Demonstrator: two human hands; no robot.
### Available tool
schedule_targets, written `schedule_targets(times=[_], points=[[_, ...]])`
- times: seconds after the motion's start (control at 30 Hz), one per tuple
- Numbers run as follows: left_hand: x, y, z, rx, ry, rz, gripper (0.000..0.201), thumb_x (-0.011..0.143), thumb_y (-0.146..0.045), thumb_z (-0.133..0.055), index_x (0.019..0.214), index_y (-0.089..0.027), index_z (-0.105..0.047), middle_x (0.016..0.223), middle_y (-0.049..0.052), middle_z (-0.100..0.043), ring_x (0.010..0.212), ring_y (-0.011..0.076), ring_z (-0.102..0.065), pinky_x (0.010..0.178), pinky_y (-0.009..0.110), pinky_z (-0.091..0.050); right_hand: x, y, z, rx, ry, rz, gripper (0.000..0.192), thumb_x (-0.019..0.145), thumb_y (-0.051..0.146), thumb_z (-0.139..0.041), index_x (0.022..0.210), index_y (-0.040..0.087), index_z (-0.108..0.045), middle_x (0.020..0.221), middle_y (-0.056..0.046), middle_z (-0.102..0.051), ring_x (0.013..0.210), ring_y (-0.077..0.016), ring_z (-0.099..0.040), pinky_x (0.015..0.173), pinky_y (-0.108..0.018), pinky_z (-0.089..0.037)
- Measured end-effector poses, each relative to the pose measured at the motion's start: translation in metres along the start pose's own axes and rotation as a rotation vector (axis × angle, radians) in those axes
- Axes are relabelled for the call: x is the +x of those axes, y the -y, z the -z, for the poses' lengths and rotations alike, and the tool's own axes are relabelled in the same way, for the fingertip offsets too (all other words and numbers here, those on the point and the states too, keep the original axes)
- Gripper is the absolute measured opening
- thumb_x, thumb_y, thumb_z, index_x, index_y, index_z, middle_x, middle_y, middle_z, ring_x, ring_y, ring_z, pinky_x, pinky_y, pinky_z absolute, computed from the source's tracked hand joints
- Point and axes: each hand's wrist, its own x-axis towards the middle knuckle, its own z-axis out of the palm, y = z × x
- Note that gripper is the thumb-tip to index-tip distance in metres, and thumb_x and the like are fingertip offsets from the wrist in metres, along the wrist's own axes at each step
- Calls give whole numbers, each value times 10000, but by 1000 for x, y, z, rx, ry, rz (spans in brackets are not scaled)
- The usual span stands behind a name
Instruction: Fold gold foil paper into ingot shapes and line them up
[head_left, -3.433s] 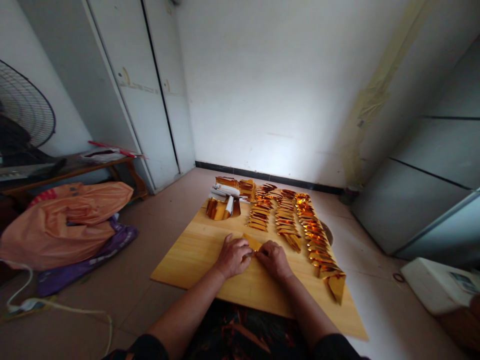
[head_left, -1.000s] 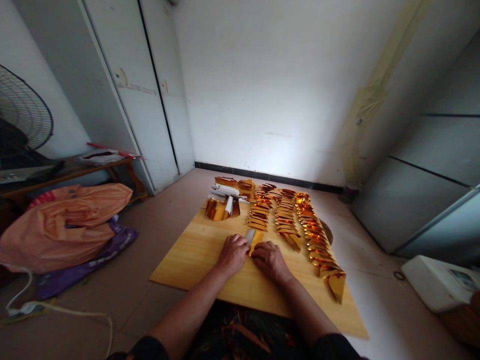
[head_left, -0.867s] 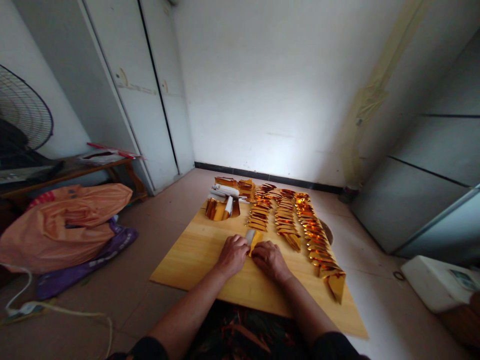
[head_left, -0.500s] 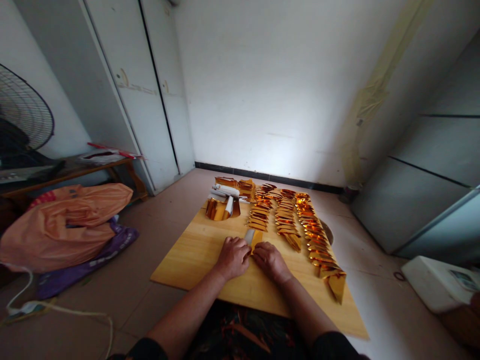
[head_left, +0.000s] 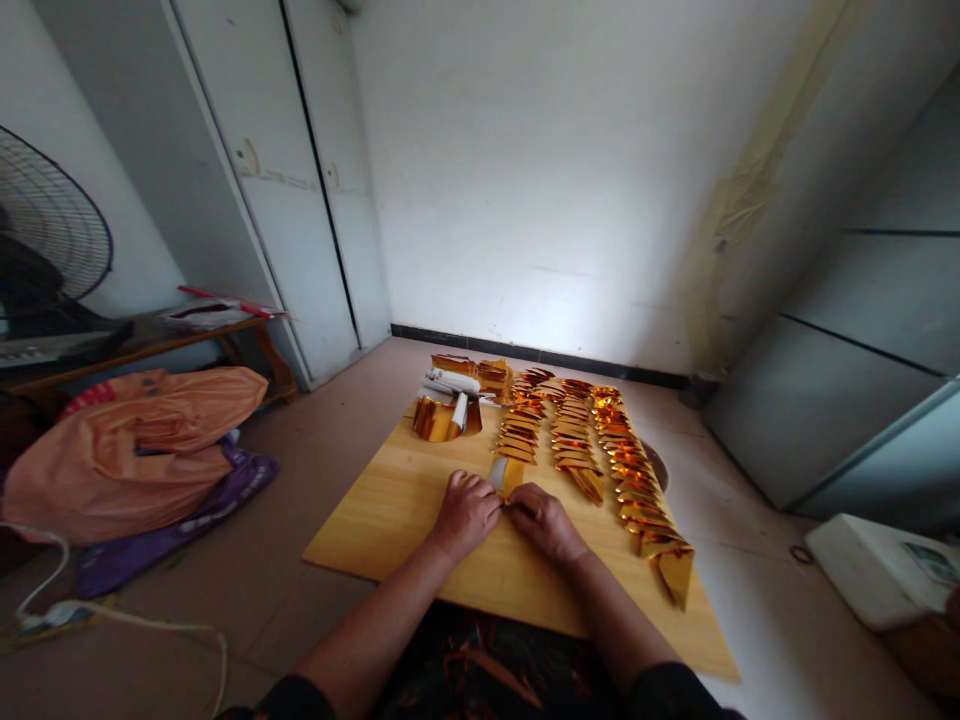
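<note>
Between my hands lies a small sheet of gold foil paper (head_left: pixel 513 472), one part of it whitish-grey, flat on the wooden board (head_left: pixel 375 520). My left hand (head_left: pixel 468 512) pinches its near edge from the left, fingers curled. From the right, my right hand (head_left: pixel 546 520) closes on the same near edge, fingertips almost meeting the left ones. The fingers hide the edge itself. Just beyond and to the right, folded gold paper pieces (head_left: pixel 576 425) overlap in long rows. A curved stack of gold paper sheets (head_left: pixel 436 420) with a white strip sits at the board's back left.
An orange bag (head_left: pixel 135 430) and a purple bag (head_left: pixel 180 530) lie on the floor at left, near a pale cable (head_left: pixel 150 620). A fan (head_left: pixel 56 215) stands on a low wooden table. At right are a grey cabinet (head_left: pixel 840 380) and a white box (head_left: pixel 877 570).
My fingers have shifted slightly at the near edge of the gold paper, the right ones curling in more. The rows of folded pieces stay as they were.
</note>
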Motion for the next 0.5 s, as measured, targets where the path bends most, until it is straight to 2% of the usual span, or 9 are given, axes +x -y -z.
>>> schedule_targets(times=[0.1, 0.23, 0.5], points=[[0, 0, 0, -9, -1, 9, 202, 887, -242, -504, 844, -258, -701, 822, 20, -659, 861, 183, -534, 898, 423, -295, 1, -3, 1, -66, 5, -1, 179, 808, 96, -501, 852, 190, -646, 850, -42, -628, 839, -151, -586, 780, -262, -472], [-1, 0, 2, -19, 18, 20, 191, 879, -248, -516, 860, -267, -705, 852, 16, -681, 875, 184, -543, 928, 433, -282, 7, -5, 1, -135, 15, 8, 142, 814, 129, -541, 789, 193, -665, 857, -45, -630, 828, -149, -585, 763, -247, -465], [-8, -1, 7, -78, 31, 61, 207, 837, -172, -508, 914, -260, -678, 967, 15, -704, 922, 192, -564, 983, 452, -256, 17, 2, 8, -116, 100, -168, 123, 814, 159, -569, 781, 194, -682, 857, -23, -628, 797, -128, -589, 736, -218, -455]])
